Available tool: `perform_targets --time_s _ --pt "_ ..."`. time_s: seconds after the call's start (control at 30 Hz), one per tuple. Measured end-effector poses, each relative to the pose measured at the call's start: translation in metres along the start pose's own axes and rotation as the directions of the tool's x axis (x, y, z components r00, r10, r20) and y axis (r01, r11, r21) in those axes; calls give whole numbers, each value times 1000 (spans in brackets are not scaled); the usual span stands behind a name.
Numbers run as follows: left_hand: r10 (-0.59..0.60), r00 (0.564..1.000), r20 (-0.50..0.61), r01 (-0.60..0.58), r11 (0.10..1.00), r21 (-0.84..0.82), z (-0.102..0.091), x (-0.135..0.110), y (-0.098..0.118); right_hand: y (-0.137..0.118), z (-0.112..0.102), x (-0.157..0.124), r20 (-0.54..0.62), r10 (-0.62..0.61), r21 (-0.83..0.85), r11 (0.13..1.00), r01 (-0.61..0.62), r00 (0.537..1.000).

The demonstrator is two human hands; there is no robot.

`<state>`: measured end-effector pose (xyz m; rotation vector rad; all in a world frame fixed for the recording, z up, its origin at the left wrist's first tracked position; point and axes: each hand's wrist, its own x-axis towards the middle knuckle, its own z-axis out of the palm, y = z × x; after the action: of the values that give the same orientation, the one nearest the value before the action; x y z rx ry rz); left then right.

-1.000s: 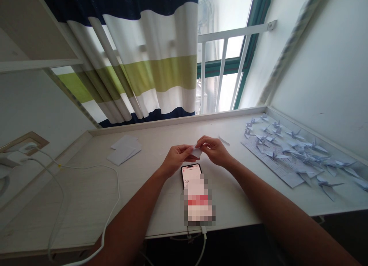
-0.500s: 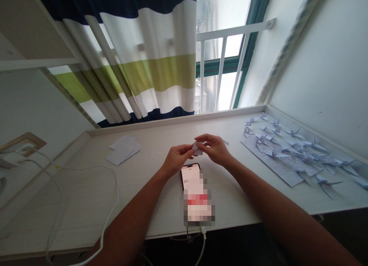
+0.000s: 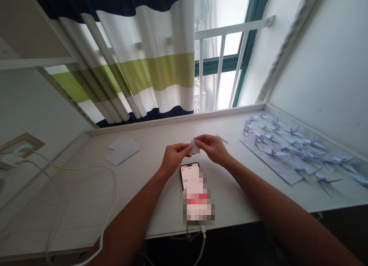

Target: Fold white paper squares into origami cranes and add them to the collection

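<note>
My left hand (image 3: 172, 158) and my right hand (image 3: 213, 148) meet above the white desk (image 3: 86, 197), both pinching a small folded piece of pale paper (image 3: 194, 146) between fingertips. The paper is held just above the top edge of a phone (image 3: 193, 181) lying flat on the desk near the front edge. A stack of blank white paper squares (image 3: 122, 150) lies to the left of my hands. Several folded paper cranes (image 3: 293, 147) are spread over the desk's right side.
A white charging cable (image 3: 86, 174) loops across the left of the desk from a wall socket (image 3: 21, 149). A printed sheet (image 3: 273, 162) lies under some cranes. A small paper scrap (image 3: 223, 139) sits behind my right hand. Striped curtain (image 3: 143, 66) and window bars stand behind.
The hands and the folded paper have shifted slightly left and up in view, and the fingers have re-gripped the paper. Nothing else on the desk has moved.
</note>
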<state>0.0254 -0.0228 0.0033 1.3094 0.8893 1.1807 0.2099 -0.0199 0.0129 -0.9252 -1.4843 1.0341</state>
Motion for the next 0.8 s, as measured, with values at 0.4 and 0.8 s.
perform_targets --time_s 0.4,0.8 --pt "-18 999 -46 18 1000 5 0 -2 4 -2 1 -1 12 -24 10 1000 24 1000" --pt "-10 998 -68 14 998 58 1 -2 2 -3 2 -1 52 0 29 1000 -1 999"
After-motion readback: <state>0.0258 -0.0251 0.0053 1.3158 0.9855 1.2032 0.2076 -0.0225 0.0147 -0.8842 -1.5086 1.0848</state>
